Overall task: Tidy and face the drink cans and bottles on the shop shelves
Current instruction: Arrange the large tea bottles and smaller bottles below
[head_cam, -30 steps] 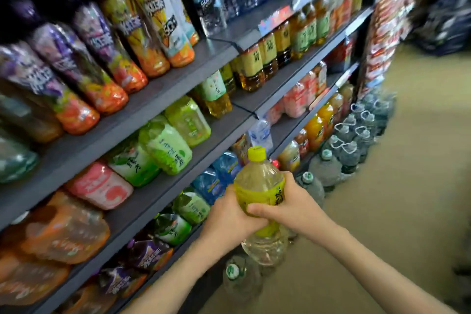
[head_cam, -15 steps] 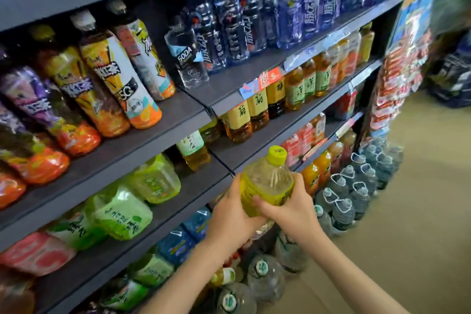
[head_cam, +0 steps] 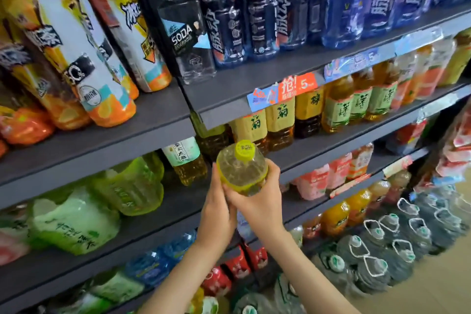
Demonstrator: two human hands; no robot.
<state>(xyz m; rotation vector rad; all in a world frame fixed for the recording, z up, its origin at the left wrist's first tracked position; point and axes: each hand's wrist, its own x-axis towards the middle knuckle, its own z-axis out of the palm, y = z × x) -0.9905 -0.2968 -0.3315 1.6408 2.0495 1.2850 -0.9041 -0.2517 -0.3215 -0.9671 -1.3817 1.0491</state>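
Since a second ago the bottle [head_cam: 241, 168] has come up from low, level with the bottom shelves and the floor jugs, to the height of the tea shelf [head_cam: 331, 140]. Its yellow cap [head_cam: 245, 150], which then stood upright above the label, now tips toward the camera, so the top of the bottle shows almost head-on. The view has risen with it: the dark blue bottles [head_cam: 254, 13] and the SODA bottle [head_cam: 190, 33] on the shelf above the tea shelf now fill the upper frame, and the jugs [head_cam: 382, 250] have dropped to the lower right.

Both hands are closed on the bottle, as before. The left hand [head_cam: 218, 209] wraps its left side from below, thumb running up along the wall of the bottle, palm against the lower body. The right hand [head_cam: 257, 201] cups it from the right and underneath, fingers [head_cam: 272, 168] curled over the yellow band of the label and the thumb laid across the front. The two hands touch each other beneath the bottle. Neither is spread; both press against the plastic.

The bottle is in the air, off every shelf, in front of the tea shelf's edge and just below the row of yellow-labelled teas [head_cam: 265, 120] that stand on it. A mint-labelled bottle [head_cam: 184, 160] stands just left of it, under the tea shelf. How close the held bottle is to the shelf front cannot be told.
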